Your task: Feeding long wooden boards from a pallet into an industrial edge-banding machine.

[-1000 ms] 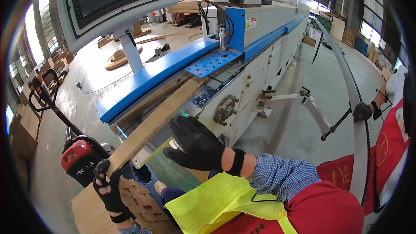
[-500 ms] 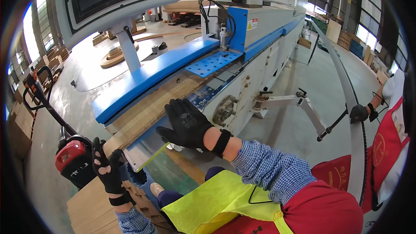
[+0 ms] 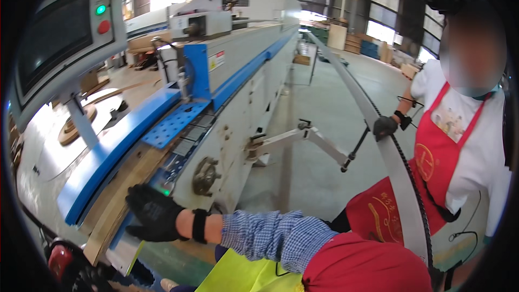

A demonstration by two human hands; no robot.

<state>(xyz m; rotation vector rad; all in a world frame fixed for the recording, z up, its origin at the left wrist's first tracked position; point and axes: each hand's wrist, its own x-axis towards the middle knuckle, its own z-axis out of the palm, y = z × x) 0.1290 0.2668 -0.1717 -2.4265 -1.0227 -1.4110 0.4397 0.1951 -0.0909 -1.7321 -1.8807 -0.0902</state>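
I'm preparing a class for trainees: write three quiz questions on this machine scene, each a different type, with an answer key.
1. What colour is the perforated plate at the far end of the wooden board?
A) Red
B) Blue
C) Yellow

2. True or false: the person's right hand wears a black glove and has its fingers stretched out rather than balled into a fist.

3. Fill in the missing word: on the control panel, the green button sits ____ the red button.

Key: 1. B; 2. True; 3. above.
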